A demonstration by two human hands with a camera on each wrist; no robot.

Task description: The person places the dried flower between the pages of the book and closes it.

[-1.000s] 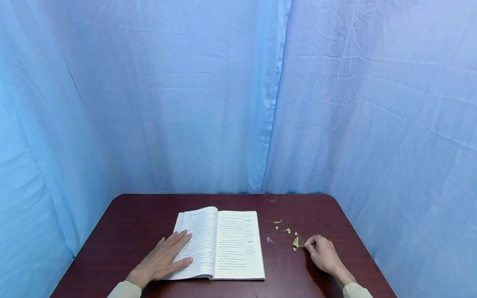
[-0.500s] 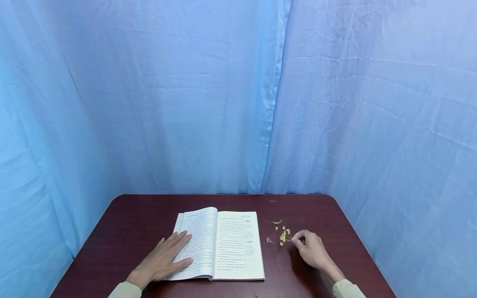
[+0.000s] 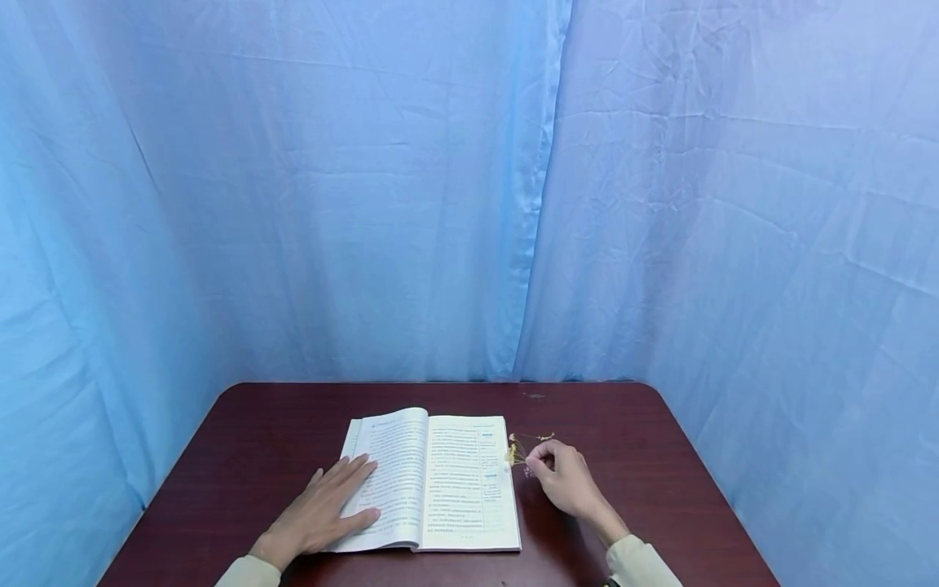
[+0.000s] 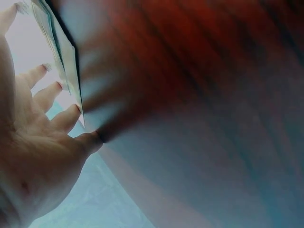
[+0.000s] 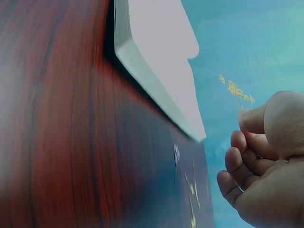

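Note:
An open book (image 3: 462, 489) with printed pages lies on the table. My left hand (image 3: 319, 509) rests on its left page, fingers spread, and in the left wrist view these fingers reach over the page edges (image 4: 71, 76). Between thumb and index finger, my right hand (image 3: 575, 485) pinches the thin stems of a yellow dried flower sprig (image 3: 513, 453). Its blossoms overlap the book's right edge in the head view. In the right wrist view the sprig (image 5: 236, 90) stands up from the fingertips, above table level.
Small loose dried flowers lie right of the book: a purple one (image 3: 529, 471), partly behind the right hand's sprig, and a pale yellow one (image 3: 546, 437). More yellow sprigs (image 5: 192, 190) show in the right wrist view. Blue curtains (image 3: 367, 204) surround the dark red table (image 3: 293, 399).
My right hand has moved left and slightly away from me, carrying the yellow sprig from the table's right part to the book's right edge. The left hand and book have stayed put.

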